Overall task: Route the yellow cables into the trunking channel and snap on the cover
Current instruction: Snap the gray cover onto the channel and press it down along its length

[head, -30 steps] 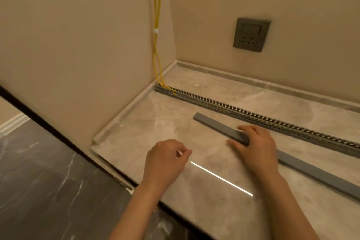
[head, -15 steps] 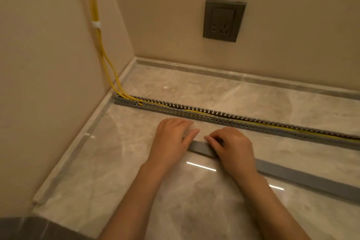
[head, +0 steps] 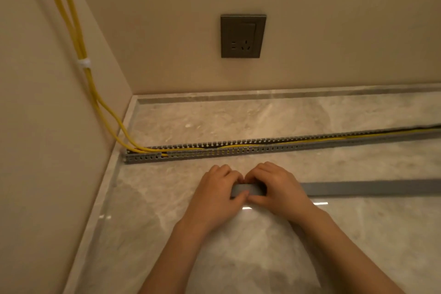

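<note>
Head view. A slotted grey channel point(head: 262, 149) is seen lying on the marble surface point(head: 238, 258), its left end close to the side wall. Yellow cables point(head: 81, 38) are bundled by a white tie point(head: 84, 64) on that wall, above the channel's left end. They are led into that end and laid inside the channel, running off to the right.

The grey cover point(head: 370, 187) is noted flat on the surface, on the near side of the channel, roughly parallel to it and apart from it. Its left end is gripped by both hands. The left hand point(head: 214, 196) and right hand point(head: 280, 188) are set side by side, touching. The fingers point(head: 225, 170) are curled over the cover's far edge, thumbs pressed at its near edge.

A dark socket point(head: 243, 36) is noted on the back wall, above the channel.
</note>
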### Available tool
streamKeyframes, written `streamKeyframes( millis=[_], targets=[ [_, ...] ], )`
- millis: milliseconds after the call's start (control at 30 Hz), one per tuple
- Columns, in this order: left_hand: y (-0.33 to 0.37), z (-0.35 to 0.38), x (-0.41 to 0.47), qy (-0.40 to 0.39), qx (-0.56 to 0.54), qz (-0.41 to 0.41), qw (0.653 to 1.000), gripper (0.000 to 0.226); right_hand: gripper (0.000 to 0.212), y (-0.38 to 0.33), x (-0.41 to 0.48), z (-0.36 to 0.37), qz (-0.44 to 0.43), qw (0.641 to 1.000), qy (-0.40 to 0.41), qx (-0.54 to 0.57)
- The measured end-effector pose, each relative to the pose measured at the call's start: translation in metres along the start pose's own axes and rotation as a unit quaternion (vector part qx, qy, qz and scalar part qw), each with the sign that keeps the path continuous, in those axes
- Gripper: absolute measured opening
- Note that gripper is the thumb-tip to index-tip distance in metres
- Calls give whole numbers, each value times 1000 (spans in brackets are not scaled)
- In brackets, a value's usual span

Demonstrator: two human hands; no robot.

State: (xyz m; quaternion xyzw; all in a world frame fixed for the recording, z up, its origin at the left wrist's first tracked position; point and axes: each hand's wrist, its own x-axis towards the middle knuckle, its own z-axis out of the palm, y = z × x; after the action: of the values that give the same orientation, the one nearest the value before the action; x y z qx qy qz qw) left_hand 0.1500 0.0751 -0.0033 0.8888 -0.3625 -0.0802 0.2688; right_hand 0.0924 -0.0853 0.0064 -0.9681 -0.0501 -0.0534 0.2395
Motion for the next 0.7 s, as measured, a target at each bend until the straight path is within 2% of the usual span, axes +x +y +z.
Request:
streamKeyframes(
  millis=[133, 333, 400, 467, 567, 700],
  targets=[
    [-4, -1, -2, 3, -19, 16, 1000, 24, 32, -8, 0, -2, -2, 1000, -8, -11],
    [3, -3, -4, 55, 75, 4, 996, 33, 31, -25, -3, 2, -5, 1000, 15, -25],
    [4, -6, -4, 50, 117, -19, 992, 41, 27, -31, -2, 0, 4, 999, 40, -10],
    [2, -11, -6, 36, 120, -62, 990, 59, 28, -38, 0, 1, 7, 999, 44, 1],
    [-9, -26, -8, 41, 71, -174, 981, 79, 38, -50, 3, 8, -9, 998, 32, -61],
    [-31, -52, -7, 65, 86, -217, 970, 85, 44, -66, 12, 17, -17, 986, 70, -153]
  ],
)
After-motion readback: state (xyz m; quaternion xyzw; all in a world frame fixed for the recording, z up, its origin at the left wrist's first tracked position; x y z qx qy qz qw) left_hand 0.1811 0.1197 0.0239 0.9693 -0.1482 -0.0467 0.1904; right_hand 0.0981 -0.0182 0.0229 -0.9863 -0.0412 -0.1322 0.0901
